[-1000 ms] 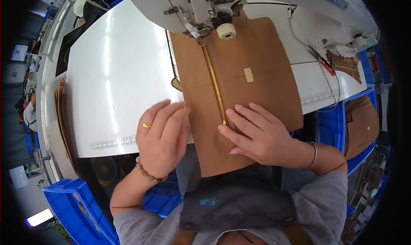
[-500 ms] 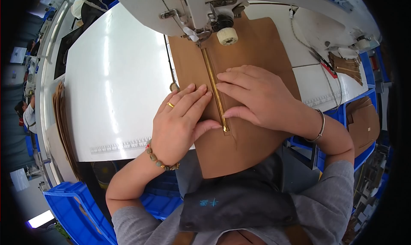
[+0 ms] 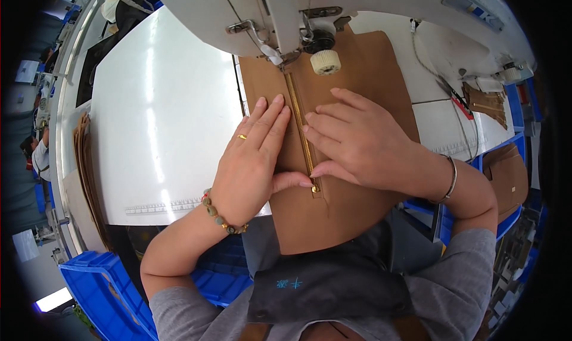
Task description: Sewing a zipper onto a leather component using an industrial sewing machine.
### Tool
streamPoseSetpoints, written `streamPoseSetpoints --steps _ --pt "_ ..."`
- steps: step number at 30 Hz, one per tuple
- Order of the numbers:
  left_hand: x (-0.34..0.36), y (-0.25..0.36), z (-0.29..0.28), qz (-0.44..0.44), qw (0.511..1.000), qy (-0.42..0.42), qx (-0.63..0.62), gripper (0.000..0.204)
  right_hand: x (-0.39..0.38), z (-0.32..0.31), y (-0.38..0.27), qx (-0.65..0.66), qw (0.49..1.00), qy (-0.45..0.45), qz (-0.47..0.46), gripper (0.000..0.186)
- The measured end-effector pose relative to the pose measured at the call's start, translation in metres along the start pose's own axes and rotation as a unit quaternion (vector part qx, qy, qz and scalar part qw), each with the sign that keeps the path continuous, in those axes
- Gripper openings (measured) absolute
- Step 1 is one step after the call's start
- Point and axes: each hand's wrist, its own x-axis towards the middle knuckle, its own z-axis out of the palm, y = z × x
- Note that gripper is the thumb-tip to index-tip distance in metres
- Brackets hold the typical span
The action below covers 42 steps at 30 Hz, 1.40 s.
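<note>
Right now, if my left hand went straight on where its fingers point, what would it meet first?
Likely the zipper, near its upper end; your left hand lies on the brown piece, and the machine sits beyond, its height hard to judge.

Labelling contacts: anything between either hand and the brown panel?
Nothing visible. The left hand lies with its fingers on the brown panel, left of the gold zipper; the right hand is over its right side. The sewing machine head is beyond the fingertips.
</note>
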Motion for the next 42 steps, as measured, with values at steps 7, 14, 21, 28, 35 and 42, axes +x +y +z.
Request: streamPoseSetpoints --steps 7,14,21,28,35,42 --pt "0.01 -0.012 -0.004 0.005 0.999 -0.027 0.027 0.099 0.006 -0.002 0.018 0.025 0.997 -0.066 -0.021 0.037" --pt "0.023 -0.014 -0.007 0.031 0.999 0.012 0.038 0.099 0.008 -0.001 0.026 0.091 0.994 -0.049 -0.018 0.033" --pt "0.026 -0.016 -0.011 0.025 0.999 -0.015 0.043 0.104 0.014 0.012 0.04 0.012 0.998 0.047 0.05 0.064" --pt "0.025 -0.016 -0.008 0.013 1.0 0.027 -0.005 0.111 0.02 0.003 0.044 0.022 0.995 -0.076 0.067 0.099" --pt "0.026 -0.018 -0.008 0.025 0.999 0.02 0.005 0.111 0.02 0.007 0.046 0.01 0.999 -0.033 0.035 0.084" --pt "0.031 -0.017 -0.013 0.034 0.998 -0.006 0.046 0.106 0.019 0.009 0.045 0.006 0.999 -0.027 0.04 0.083"
